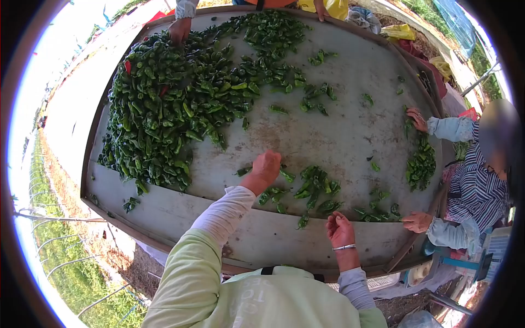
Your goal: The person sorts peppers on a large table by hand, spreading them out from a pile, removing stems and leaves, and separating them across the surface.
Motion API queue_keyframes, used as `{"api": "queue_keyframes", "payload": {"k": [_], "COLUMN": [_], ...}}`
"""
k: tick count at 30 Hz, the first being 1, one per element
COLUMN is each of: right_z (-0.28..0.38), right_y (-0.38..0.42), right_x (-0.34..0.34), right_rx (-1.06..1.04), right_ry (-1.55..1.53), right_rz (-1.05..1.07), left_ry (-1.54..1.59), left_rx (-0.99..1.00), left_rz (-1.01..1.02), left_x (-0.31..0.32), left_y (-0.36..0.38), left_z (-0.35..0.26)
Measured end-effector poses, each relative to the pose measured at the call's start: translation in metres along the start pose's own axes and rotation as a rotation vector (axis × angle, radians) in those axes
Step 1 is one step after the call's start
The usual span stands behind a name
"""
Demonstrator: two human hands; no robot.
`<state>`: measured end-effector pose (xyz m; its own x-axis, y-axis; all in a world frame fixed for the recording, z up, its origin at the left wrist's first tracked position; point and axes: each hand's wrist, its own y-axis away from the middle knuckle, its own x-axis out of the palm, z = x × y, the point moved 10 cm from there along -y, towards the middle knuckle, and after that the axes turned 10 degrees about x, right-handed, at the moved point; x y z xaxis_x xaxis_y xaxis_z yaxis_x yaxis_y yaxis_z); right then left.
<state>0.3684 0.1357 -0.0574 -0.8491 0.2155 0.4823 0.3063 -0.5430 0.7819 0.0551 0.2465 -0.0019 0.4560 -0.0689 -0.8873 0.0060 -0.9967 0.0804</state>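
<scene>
My left hand (265, 167) is over the middle of the metal-topped table, its fingers curled closed. A few green peppers (287, 174) lie right beside it, and whatever it may hold is hidden. Nearer the front edge, my right hand (340, 229), with a bracelet at the wrist, has its fingers bent in and pressed together. I cannot make out anything in them. Just above that hand lies a green pepper (329, 206), and a small loose pile of green peppers (314, 183) sits between my two hands.
A large heap of green peppers (158, 115), with a few red ones, covers the left of the table (339, 136). A co-worker in a striped top (476, 180) sits at the right by another pile (421, 164). Another person's hand (179, 31) reaches into the heap.
</scene>
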Motion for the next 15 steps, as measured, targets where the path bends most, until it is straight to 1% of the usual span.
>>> {"api": "queue_keyframes", "payload": {"k": [1, 2, 4, 5, 7, 9, 11, 12, 13, 14, 15], "right_z": [0.001, 0.002, 0.014, 0.013, 0.047, 0.075, 0.082, 0.083, 0.077, 0.071, 0.067], "right_y": [-0.004, -0.005, -0.001, -0.011, -0.017, 0.018, 0.026, 0.017, 0.010, 0.007, 0.004], "right_x": [-0.001, 0.004, -0.007, -0.014, -0.029, 0.005, 0.028, 0.025, 0.019, 0.016, 0.012], "right_rx": [-0.008, -0.020, -0.119, -0.122, -0.522, -0.945, -1.062, -1.049, -1.079, -1.109, -1.083], "right_ry": [-0.026, -0.023, 0.092, 0.095, 0.549, 0.967, 1.238, 1.250, 1.327, 1.404, 1.421], "right_rz": [0.013, 0.037, -0.136, -0.127, -0.353, -0.557, -0.618, -0.615, -0.653, -0.685, -0.668], "left_ry": [-0.049, -0.064, -0.054, -0.058, 0.262, 0.575, 1.104, 1.205, 1.256, 1.318, 1.320], "left_rx": [0.013, 0.017, -0.055, -0.056, -0.032, -0.202, -0.358, -0.390, -0.436, -0.465, -0.498], "left_rz": [0.031, 0.009, 0.035, 0.026, -0.049, -0.082, -0.134, -0.196, -0.261, -0.367, -0.443], "left_x": [-0.003, -0.006, -0.001, -0.005, -0.013, -0.020, -0.028, -0.047, -0.063, -0.075, -0.097], "left_y": [-0.004, -0.009, -0.014, -0.015, -0.009, 0.013, 0.049, 0.071, 0.098, 0.130, 0.169], "left_z": [-0.004, -0.005, 0.003, 0.008, 0.020, 0.049, 0.072, 0.081, 0.099, 0.124, 0.139]}}
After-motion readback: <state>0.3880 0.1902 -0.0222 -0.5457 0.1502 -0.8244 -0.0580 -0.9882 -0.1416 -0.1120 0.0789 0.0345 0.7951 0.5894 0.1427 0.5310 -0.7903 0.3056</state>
